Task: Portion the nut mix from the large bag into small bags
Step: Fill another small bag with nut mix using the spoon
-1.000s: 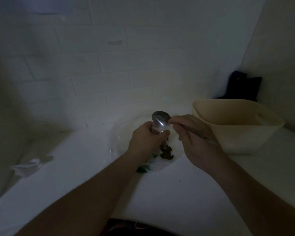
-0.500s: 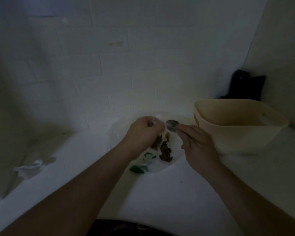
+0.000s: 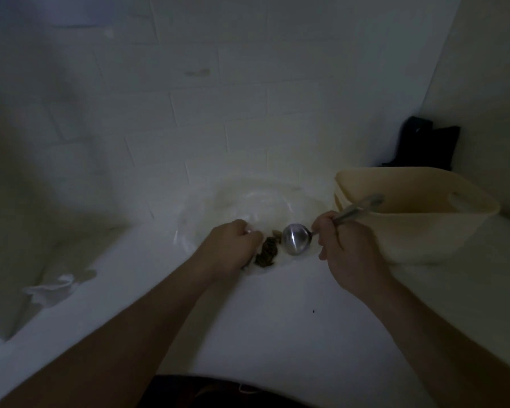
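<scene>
Dim light over a white counter (image 3: 277,334) against a tiled wall: your right hand (image 3: 346,251) curls round the handle of a metal scoop (image 3: 297,239), whose round bowl is tipped toward you and sits just beside a small dark heap of nut mix (image 3: 267,251). The handle runs up and to the right, past your knuckles, in front of the cream plastic tub (image 3: 424,231) standing on the counter at the right.

Your left hand (image 3: 233,245) is closed, fingers curled, gripping clear plastic just left of the nuts; the picture is too dark and blurred to say whether that plastic is a small bag or the edge of the large bag (image 3: 248,204), which spreads as a pale, translucent sheet on the counter behind both hands, reaching back to the wall. The nut mix lies within that clear plastic, between your two hands, touching or almost touching the left fingers.

A crumpled white scrap (image 3: 53,287) lies well apart at the far left of the counter. A dark object (image 3: 424,145) stands in the corner behind the tub.
</scene>
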Demonstrator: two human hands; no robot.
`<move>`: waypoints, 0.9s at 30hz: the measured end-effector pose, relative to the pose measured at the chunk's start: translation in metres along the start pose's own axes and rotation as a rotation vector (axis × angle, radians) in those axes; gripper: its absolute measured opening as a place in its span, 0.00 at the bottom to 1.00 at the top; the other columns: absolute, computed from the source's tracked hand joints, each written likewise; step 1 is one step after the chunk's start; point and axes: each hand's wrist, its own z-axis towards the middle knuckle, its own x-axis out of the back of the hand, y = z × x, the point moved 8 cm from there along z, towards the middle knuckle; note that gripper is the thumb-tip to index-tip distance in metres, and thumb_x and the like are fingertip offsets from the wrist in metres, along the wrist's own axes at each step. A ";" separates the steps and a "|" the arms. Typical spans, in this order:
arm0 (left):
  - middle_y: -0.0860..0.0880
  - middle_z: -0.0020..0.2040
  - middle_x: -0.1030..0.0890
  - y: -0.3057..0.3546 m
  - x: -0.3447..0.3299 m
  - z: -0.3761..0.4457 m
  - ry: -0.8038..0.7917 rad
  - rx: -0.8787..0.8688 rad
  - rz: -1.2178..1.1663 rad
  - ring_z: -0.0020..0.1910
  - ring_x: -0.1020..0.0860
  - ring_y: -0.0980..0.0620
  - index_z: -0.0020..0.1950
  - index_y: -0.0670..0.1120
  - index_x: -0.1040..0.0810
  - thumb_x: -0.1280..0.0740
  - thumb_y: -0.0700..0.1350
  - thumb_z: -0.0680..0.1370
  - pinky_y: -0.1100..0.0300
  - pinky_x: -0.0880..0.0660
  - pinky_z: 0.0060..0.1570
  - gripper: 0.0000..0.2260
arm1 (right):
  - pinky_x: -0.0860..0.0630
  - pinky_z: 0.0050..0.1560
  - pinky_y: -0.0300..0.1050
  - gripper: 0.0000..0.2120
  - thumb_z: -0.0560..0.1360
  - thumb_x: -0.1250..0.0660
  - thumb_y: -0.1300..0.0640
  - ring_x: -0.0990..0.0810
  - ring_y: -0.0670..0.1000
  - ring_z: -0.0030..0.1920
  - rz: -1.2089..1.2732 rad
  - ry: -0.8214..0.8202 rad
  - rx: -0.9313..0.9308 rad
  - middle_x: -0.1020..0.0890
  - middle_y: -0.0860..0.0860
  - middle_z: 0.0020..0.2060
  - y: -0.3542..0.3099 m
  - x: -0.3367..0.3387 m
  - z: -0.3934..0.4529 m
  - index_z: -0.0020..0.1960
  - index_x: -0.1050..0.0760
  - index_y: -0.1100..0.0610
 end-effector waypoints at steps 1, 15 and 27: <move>0.48 0.42 0.21 0.000 0.002 0.000 0.002 -0.005 -0.007 0.39 0.24 0.51 0.42 0.50 0.26 0.36 0.55 0.78 0.56 0.32 0.37 0.10 | 0.22 0.36 0.58 0.25 0.86 0.50 0.47 0.20 0.54 0.31 -0.003 0.009 0.010 0.21 0.54 0.30 -0.002 0.001 0.001 0.44 0.23 0.60; 0.59 0.45 0.20 -0.010 -0.015 -0.007 -0.007 -0.229 0.147 0.44 0.20 0.62 0.49 0.55 0.32 0.20 0.51 0.71 0.71 0.28 0.38 0.21 | 0.27 0.48 0.43 0.12 0.87 0.46 0.53 0.25 0.38 0.39 -0.074 -0.075 0.071 0.23 0.42 0.46 -0.012 -0.026 -0.003 0.57 0.23 0.50; 0.49 0.42 0.20 0.028 0.027 0.009 0.133 -0.380 0.233 0.41 0.20 0.49 0.51 0.50 0.32 0.23 0.42 0.71 0.51 0.21 0.39 0.19 | 0.29 0.39 0.46 0.19 0.87 0.49 0.49 0.23 0.45 0.34 -0.128 -0.071 -0.044 0.21 0.46 0.33 -0.021 -0.010 0.003 0.44 0.26 0.52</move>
